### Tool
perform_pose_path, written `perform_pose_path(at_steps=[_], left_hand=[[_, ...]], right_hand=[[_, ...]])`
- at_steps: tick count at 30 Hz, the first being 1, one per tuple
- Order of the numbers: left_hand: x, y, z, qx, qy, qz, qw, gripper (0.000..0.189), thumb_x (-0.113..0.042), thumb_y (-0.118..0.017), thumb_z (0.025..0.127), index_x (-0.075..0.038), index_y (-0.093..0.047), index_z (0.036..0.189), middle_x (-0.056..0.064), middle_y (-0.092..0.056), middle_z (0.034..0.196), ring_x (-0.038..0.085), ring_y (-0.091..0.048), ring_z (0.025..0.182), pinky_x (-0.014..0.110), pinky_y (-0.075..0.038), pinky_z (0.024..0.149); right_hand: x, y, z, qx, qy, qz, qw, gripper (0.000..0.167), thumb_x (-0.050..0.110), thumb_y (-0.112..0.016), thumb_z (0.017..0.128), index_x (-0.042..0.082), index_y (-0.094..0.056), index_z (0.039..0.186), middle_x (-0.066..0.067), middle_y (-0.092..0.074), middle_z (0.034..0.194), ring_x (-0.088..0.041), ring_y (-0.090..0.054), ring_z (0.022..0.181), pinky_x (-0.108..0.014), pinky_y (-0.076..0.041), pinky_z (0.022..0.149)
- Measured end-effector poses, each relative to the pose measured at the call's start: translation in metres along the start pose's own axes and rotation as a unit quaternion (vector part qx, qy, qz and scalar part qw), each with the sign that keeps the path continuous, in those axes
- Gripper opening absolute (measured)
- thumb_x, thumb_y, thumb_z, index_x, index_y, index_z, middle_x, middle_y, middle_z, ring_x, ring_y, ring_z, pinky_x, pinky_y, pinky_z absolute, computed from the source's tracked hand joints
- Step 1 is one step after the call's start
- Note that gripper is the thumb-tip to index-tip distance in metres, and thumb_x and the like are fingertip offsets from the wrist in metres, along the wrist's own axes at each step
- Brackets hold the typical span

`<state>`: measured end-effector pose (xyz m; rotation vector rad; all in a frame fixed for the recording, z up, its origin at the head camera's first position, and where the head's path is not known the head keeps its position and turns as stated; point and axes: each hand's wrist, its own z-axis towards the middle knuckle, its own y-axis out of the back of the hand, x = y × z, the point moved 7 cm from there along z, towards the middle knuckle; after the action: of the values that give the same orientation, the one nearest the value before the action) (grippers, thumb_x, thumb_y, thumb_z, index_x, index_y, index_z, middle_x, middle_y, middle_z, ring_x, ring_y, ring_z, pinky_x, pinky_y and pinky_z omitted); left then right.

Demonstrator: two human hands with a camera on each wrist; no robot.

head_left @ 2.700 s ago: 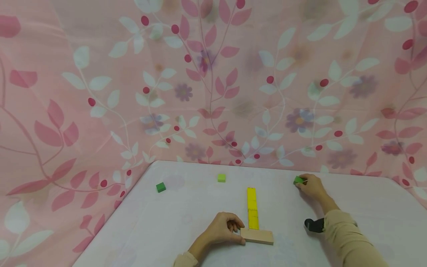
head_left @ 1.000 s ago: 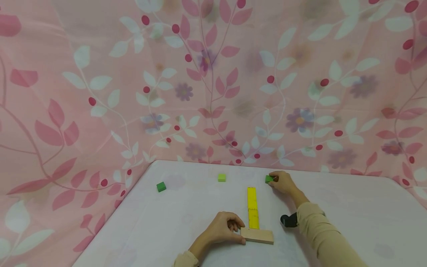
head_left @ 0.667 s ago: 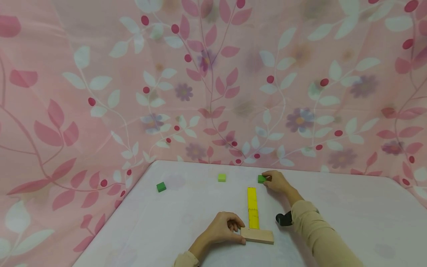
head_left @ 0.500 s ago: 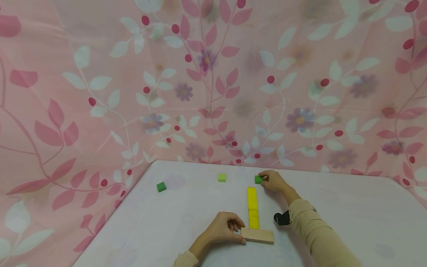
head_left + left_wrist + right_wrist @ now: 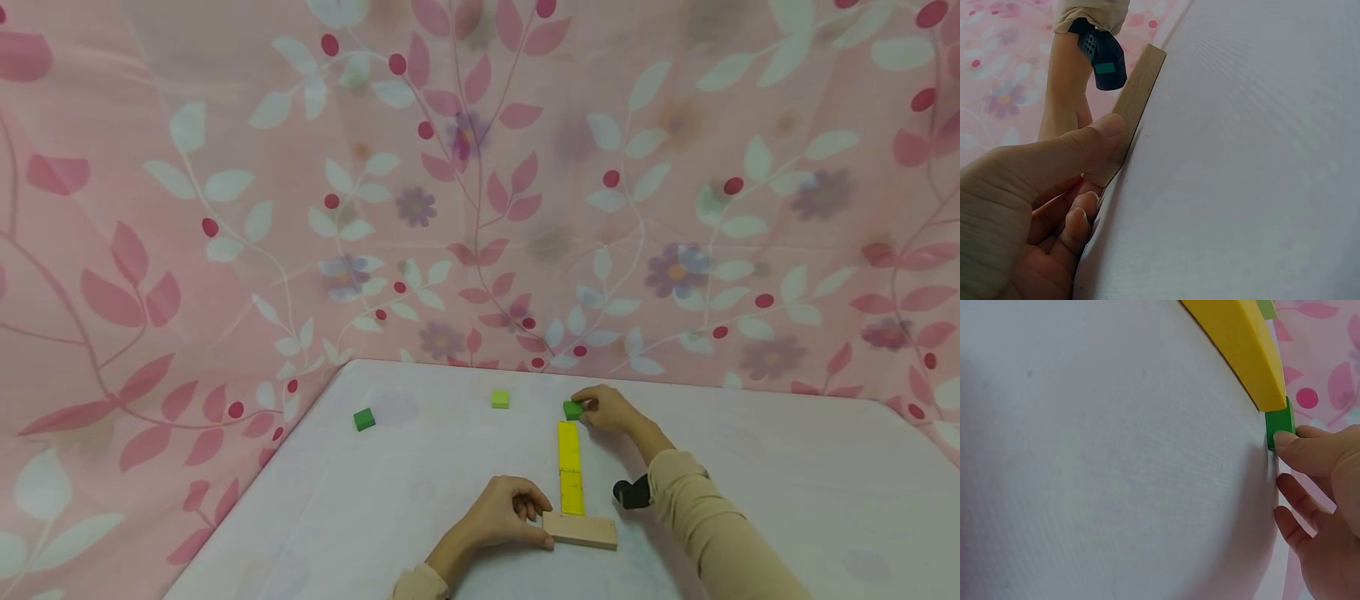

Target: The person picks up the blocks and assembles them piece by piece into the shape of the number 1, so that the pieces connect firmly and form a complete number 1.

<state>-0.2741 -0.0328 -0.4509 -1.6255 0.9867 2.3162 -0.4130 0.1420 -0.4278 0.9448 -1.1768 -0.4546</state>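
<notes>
My left hand (image 5: 504, 512) pinches the left end of a plain wooden block (image 5: 581, 530) lying flat on the table. In the left wrist view the thumb presses on that block (image 5: 1138, 94), other fingers curled below. Two yellow blocks (image 5: 570, 467) lie end to end in a line running away from the wooden block. At their far end my right hand (image 5: 611, 410) pinches a green block (image 5: 572, 410) between thumb and fingers. The right wrist view has this green block (image 5: 1280, 425) right at the end of the yellow block (image 5: 1241, 350); whether they touch I cannot tell.
A light green block (image 5: 500, 400) sits near the table's far edge, left of the right hand. Further left lies a dark green block (image 5: 364, 419). A black wrist camera (image 5: 632, 493) juts from the right sleeve. Floral cloth (image 5: 480, 208) hangs behind the white table (image 5: 787, 467).
My right hand has slid the green block leftward along the table's far side, then slightly nearer, to the yellow blocks' far end. The left hand and wooden block have stayed put.
</notes>
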Motion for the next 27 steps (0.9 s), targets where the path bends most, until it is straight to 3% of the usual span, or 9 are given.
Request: perform_pose_path(at_steps=[27], left_hand=[[-0.0003, 0.0001, 0.0002, -0.001, 0.004, -0.007, 1.0, 0.029, -0.009, -0.086, 0.063, -0.002, -0.071, 0.087, -0.008, -0.06, 0.069, -0.003, -0.047, 0.055, 0.013, -0.041, 0.051]], right_hand=[[0.0038, -0.0043, -0.0065, 0.011, 0.033, 0.024, 0.9991, 0.034, -0.005, -0.062, 0.082, 0.0, -0.065, 0.115, -0.02, -0.062, 0.119, -0.042, -0.051, 0.114, -0.056, -0.038, 0.097]])
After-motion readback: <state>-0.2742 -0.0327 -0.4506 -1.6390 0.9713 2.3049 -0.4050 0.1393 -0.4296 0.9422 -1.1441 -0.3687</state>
